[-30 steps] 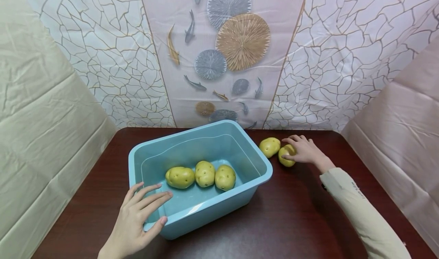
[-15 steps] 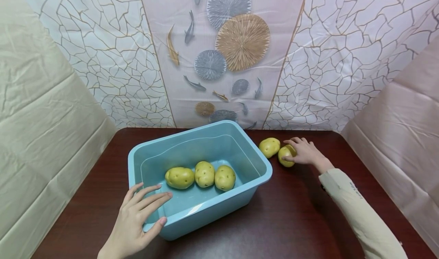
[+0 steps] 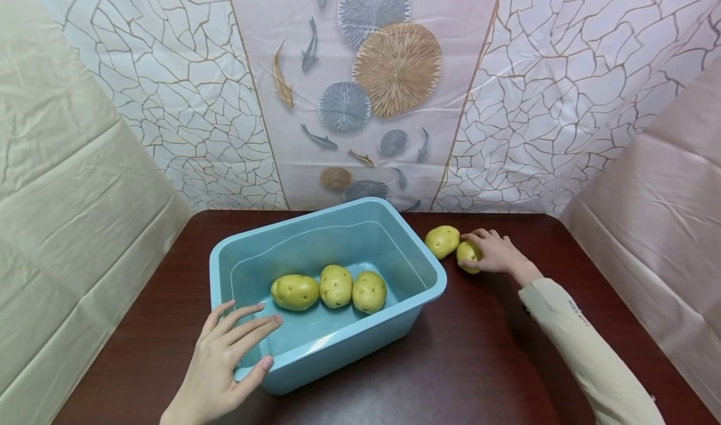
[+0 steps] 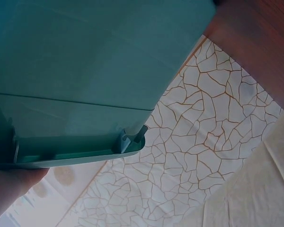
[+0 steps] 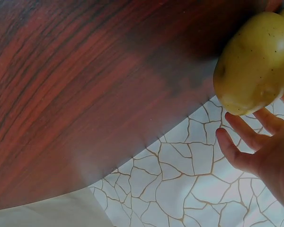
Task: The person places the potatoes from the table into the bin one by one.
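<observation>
In the head view, my left hand (image 3: 225, 356) rests at the near left corner of a light blue plastic bin (image 3: 360, 335), its fingers stretched over the rim. The left wrist view shows a digit at the rim of the bin (image 4: 75, 127). Three yellow-green potatoes (image 3: 336, 286) lie in a row on the bin floor. To the right of the bin, my right hand (image 3: 496, 253) holds a potato (image 3: 467, 256), thumb in front and fingers behind. In the right wrist view the fingers curve at the edge of that potato (image 5: 253, 64). Another potato (image 3: 442, 241) lies just left of it.
Everything stands on a dark red-brown wooden table (image 3: 462, 362). Patterned cloth (image 3: 507, 131) hangs behind the table's far edge. Plain pale fabric (image 3: 84, 225) slopes down on the left side, and similar fabric (image 3: 659, 225) on the right.
My right hand has shifted slightly left and closed in around the potato, covering more of it. The left hand and the bin have stayed almost still.
</observation>
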`<action>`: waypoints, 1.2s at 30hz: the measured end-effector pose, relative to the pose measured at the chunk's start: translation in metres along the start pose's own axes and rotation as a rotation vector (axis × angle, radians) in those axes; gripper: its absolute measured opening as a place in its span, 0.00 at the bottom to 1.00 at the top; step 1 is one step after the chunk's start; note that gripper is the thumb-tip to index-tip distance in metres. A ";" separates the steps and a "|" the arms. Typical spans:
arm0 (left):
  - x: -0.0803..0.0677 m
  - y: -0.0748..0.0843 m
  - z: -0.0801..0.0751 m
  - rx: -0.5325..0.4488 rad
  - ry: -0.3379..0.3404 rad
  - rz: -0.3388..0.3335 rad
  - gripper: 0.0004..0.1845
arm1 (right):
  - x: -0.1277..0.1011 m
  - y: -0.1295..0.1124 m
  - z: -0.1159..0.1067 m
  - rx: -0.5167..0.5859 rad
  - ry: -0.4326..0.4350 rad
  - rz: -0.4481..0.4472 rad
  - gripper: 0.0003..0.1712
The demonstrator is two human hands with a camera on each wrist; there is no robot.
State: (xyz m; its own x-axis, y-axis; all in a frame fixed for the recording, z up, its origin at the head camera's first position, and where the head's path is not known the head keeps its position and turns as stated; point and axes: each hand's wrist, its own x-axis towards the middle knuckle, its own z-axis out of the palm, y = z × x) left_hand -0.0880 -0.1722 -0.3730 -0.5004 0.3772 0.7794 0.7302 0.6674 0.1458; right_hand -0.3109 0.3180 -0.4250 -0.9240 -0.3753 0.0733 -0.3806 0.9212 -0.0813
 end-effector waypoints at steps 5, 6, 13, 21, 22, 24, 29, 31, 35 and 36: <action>0.000 0.000 0.000 -0.003 0.002 0.000 0.20 | 0.001 -0.002 0.001 0.010 -0.017 0.001 0.38; 0.000 0.000 0.000 -0.003 0.002 0.000 0.20 | 0.001 -0.002 0.001 0.011 -0.020 0.003 0.39; 0.000 0.000 0.001 -0.004 0.007 0.003 0.20 | 0.001 -0.007 0.001 0.004 -0.029 0.008 0.40; 0.000 0.000 0.001 -0.007 -0.001 -0.007 0.20 | 0.003 -0.007 0.005 -0.019 -0.036 0.017 0.44; 0.001 0.000 0.001 -0.008 -0.001 -0.006 0.20 | 0.004 -0.007 0.006 -0.022 -0.039 0.017 0.44; 0.001 0.000 0.001 -0.010 0.001 -0.005 0.20 | 0.003 -0.007 0.007 -0.027 -0.042 0.017 0.43; 0.001 0.000 0.001 -0.013 0.006 -0.003 0.20 | 0.001 -0.006 0.006 -0.030 -0.051 0.017 0.42; 0.001 0.000 0.001 -0.013 0.008 -0.001 0.20 | -0.001 -0.006 0.005 -0.024 -0.062 0.021 0.41; 0.000 0.000 0.000 -0.012 0.004 -0.006 0.20 | -0.004 -0.006 0.007 -0.013 -0.088 0.036 0.41; 0.000 0.000 0.000 -0.011 0.003 -0.007 0.20 | -0.004 -0.005 0.007 -0.009 -0.094 0.040 0.42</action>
State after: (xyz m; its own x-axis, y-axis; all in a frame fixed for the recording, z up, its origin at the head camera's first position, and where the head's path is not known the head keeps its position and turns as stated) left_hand -0.0880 -0.1719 -0.3728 -0.5043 0.3701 0.7802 0.7316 0.6630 0.1584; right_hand -0.3055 0.3140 -0.4320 -0.9378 -0.3462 -0.0238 -0.3438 0.9362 -0.0730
